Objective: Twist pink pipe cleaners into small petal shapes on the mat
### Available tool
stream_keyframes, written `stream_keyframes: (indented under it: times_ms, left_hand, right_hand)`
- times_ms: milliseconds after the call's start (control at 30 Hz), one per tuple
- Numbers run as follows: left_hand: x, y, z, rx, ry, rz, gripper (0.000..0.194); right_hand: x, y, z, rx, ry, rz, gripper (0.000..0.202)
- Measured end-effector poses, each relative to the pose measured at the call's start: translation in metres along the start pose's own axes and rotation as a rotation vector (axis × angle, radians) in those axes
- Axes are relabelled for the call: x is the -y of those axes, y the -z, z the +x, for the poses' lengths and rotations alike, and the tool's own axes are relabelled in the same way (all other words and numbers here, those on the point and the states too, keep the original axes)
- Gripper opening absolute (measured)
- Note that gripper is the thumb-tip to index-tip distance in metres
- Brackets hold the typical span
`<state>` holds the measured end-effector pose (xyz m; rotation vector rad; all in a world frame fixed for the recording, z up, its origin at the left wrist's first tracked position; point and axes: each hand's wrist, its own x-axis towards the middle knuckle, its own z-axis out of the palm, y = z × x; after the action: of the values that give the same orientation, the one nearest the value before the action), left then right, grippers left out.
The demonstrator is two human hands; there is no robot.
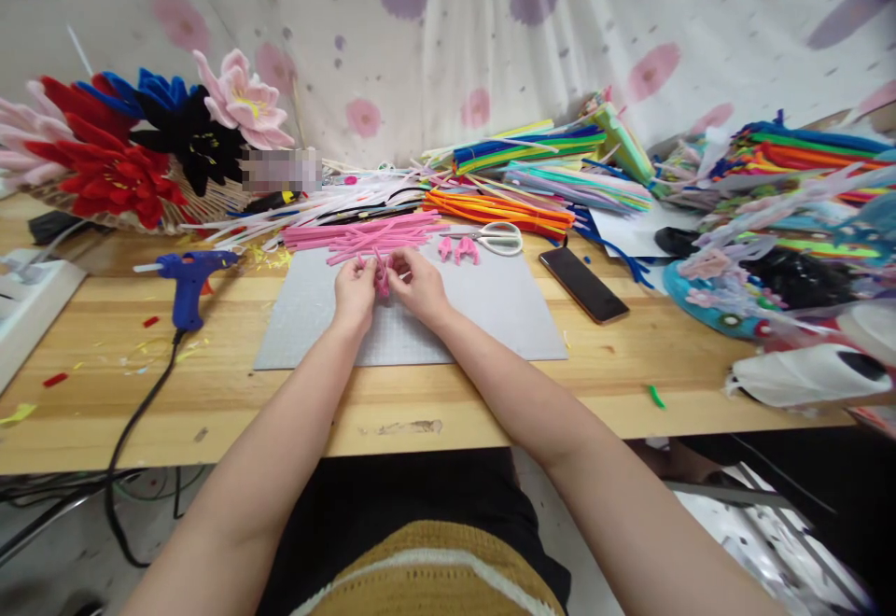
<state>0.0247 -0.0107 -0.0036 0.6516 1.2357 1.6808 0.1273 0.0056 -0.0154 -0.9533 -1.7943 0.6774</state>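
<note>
Over a grey cutting mat [301, 327], my left hand [356, 291] and my right hand [418, 286] meet with bent fingers. Between them is a small bent piece of pink pipe cleaner [382, 278], partly covered by the fingertips; both hands grip it. Just beyond lies a pile of straight pink pipe cleaners [364, 235]. To the right, small shaped pink pieces [466, 248] rest on the mat, with scissors [501, 238] next to them.
A blue glue gun [189, 285] with its cord stands left of the mat. A phone [583, 285] lies to the right. Orange pipe cleaners [500, 211] and other coloured bundles line the back. Fuzzy flowers [133, 173] fill the back left, and a white roll [805, 375] lies at right.
</note>
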Motion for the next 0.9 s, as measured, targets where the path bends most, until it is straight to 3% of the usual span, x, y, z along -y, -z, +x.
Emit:
stream_keyframes:
  times_ms: [200,333,467,600,700,900]
  left_hand:
    - [-0.009,0.003,0.005,-0.003,0.079,-0.232,0.008]
    - [-0.014,0.003,0.005,0.092,0.120,-0.329,0.014]
    - [-0.014,0.002,0.006,0.158,0.109,-0.335,0.017]
    - [-0.019,0.006,0.012,0.070,0.070,-0.418,0.037]
    - [-0.023,0.009,0.016,0.042,0.039,-0.452,0.040]
    - [-0.023,0.007,0.013,0.061,0.119,-0.482,0.043]
  right_hand:
    - [0.002,0.000,-0.001,0.163,0.109,-0.182,0.028]
    - [0.008,-0.001,-0.002,0.217,0.121,-0.197,0.032]
    - [0.015,-0.001,-0.001,0.196,-0.021,-0.193,0.034]
    - [0.016,-0.005,-0.001,0.293,-0.240,-0.128,0.040]
    - [0.013,-0.008,0.000,0.431,-0.238,-0.122,0.027]
    - [0.012,-0.009,0.003,0.485,-0.205,-0.212,0.036]
